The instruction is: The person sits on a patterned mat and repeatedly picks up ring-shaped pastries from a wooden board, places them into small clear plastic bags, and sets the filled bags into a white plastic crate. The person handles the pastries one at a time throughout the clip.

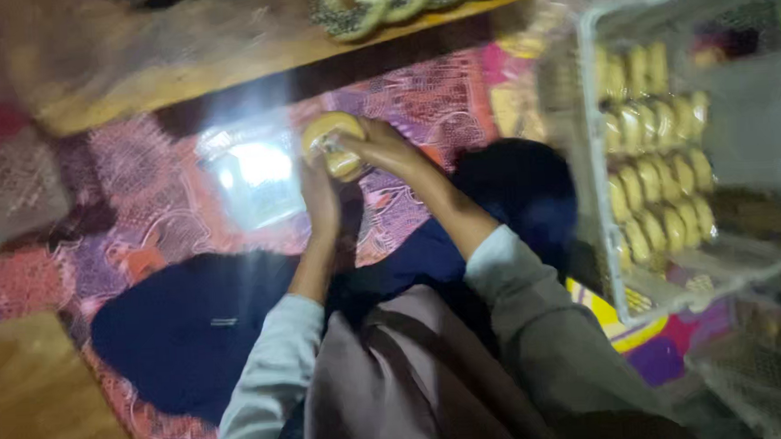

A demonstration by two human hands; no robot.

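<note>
Both hands meet over a patterned pink and purple mat [140,206]. My left hand [320,192] and my right hand [378,147] together hold a round golden-brown bun [331,133] in the middle of the view. Just left of the bun lies a shiny clear plastic bag [250,178] that glares white under the light. My grey sleeves and dark blue trousers fill the lower part of the view.
A clear plastic crate [596,146] at the right holds rows of pale round buns [660,179]. A wooden board [222,63] runs along the top, with ring-shaped seeded breads [371,11] on it. Another wooden surface [26,408] sits at the lower left.
</note>
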